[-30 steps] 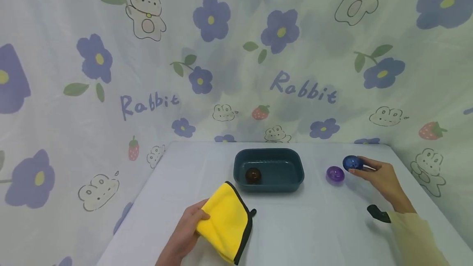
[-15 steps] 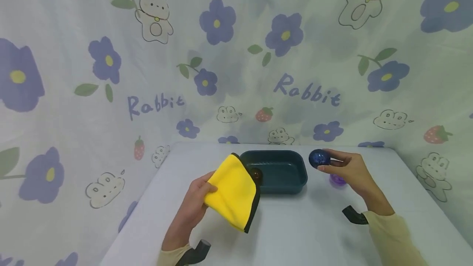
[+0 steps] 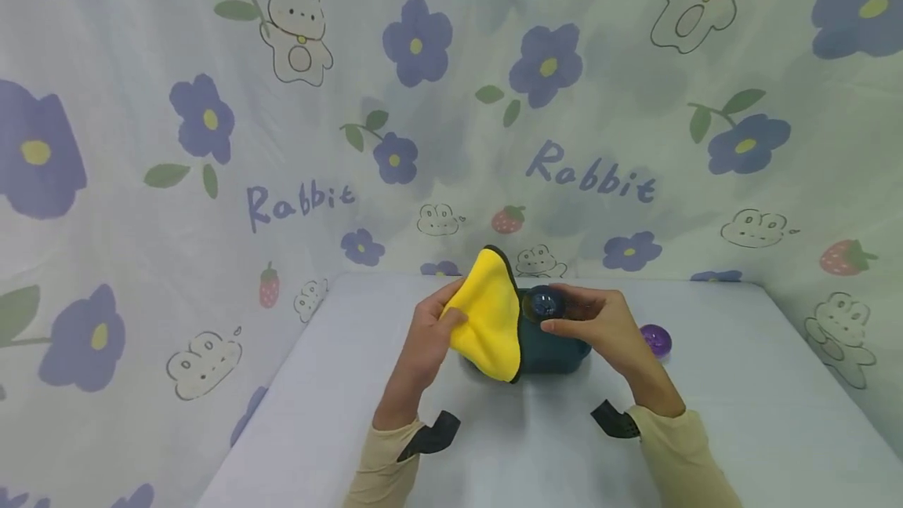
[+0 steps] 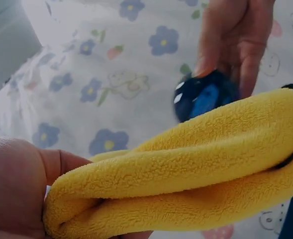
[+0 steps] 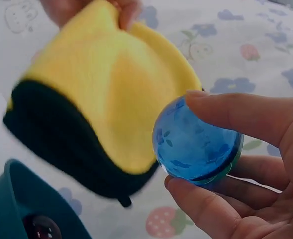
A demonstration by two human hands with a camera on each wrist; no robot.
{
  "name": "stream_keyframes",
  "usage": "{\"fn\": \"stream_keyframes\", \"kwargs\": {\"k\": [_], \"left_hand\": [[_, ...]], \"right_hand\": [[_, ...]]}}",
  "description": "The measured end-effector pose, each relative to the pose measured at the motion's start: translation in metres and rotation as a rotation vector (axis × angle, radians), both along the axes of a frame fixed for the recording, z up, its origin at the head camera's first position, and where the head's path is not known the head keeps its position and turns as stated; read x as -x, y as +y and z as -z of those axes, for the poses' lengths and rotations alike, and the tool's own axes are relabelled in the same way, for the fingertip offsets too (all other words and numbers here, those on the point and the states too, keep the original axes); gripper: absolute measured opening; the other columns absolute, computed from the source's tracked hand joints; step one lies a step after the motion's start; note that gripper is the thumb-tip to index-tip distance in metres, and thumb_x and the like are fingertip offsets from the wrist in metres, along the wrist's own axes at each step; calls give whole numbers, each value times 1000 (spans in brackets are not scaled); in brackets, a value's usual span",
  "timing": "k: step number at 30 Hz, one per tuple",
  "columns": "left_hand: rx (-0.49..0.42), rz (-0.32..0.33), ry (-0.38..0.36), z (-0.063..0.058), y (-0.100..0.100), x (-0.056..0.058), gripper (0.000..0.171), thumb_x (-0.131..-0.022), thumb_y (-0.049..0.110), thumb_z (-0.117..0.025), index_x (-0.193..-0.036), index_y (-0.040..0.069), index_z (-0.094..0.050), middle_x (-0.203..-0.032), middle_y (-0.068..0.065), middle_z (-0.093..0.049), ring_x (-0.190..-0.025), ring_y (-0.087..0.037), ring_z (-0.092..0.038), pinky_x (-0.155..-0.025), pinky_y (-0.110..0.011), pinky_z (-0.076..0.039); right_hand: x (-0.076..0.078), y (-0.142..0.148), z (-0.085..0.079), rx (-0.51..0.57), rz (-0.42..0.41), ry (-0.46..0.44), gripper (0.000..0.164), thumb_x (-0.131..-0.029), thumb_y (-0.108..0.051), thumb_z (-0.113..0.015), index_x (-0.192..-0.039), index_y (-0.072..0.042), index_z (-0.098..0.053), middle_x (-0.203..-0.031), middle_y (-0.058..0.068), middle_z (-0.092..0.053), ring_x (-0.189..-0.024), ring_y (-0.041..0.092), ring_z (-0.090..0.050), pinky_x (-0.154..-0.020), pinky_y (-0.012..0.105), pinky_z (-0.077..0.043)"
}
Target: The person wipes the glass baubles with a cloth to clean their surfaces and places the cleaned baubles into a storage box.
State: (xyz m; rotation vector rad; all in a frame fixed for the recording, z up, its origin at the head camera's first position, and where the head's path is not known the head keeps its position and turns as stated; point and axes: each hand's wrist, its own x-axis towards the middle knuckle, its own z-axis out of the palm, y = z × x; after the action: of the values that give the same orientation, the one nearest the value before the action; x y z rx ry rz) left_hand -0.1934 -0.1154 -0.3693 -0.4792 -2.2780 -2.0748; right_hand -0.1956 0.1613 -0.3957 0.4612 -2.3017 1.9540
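A folded yellow cloth with black edging hangs from my left hand, thumb on its near side. In the left wrist view the cloth shows a thick, fluffy fold. My right hand pinches a clear blue ball between thumb and fingertips. Both are raised over the dark teal tray, the ball just right of the cloth's black edge. Inside the tray a dark brown ball shows in the right wrist view; the cloth hides it from the head view.
A purple ball sits on the white table, right of the tray and behind my right forearm. A curtain printed with flowers and rabbits stands behind the table. Each wrist carries a black mount.
My right hand has brought the blue ball leftward from beside the purple ball to above the tray. My left hand has carried the cloth up and to the right, toward the ball.
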Motion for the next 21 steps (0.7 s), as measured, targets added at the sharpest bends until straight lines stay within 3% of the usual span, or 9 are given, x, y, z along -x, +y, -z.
{"fn": "stream_keyframes", "kwargs": {"k": [3,10,15,21], "left_hand": [[36,6,23,5,15,-1,55,-96,4,-48,-150,7,-53,-124,-18,-63,-93,-21,-60,-84,-30,-54],[156,-26,49,16,34,-4,54,-99,9,-46,-152,18,-53,-131,-11,-63,-97,-21,-58,-88,-32,-52],[287,-21,177,21,37,-10,53,-100,7,-46,-149,26,-57,-147,-3,-61,-97,-19,-57,-78,-25,-50],[436,29,324,21,38,-9,51,-101,5,-46,-147,23,-60,-157,5,-52,-77,-10,-51,-75,-20,-48]], "right_hand": [[0,-9,2,15,-9,-2,63,-81,-11,-86,-139,-1,-64,-135,23,-67,-106,5,-73,-87,23,-60],[0,-22,11,-52,46,-13,65,-79,-19,-88,-139,-6,-65,-134,17,-70,-118,29,-71,-90,26,-60],[1,-28,18,-98,49,-12,61,-80,-25,-88,-136,-9,-68,-135,13,-70,-121,32,-69,-94,35,-60],[2,-31,21,-121,43,13,44,-77,-24,-89,-117,-8,-77,-119,10,-77,-113,28,-73,-95,40,-60]]}}
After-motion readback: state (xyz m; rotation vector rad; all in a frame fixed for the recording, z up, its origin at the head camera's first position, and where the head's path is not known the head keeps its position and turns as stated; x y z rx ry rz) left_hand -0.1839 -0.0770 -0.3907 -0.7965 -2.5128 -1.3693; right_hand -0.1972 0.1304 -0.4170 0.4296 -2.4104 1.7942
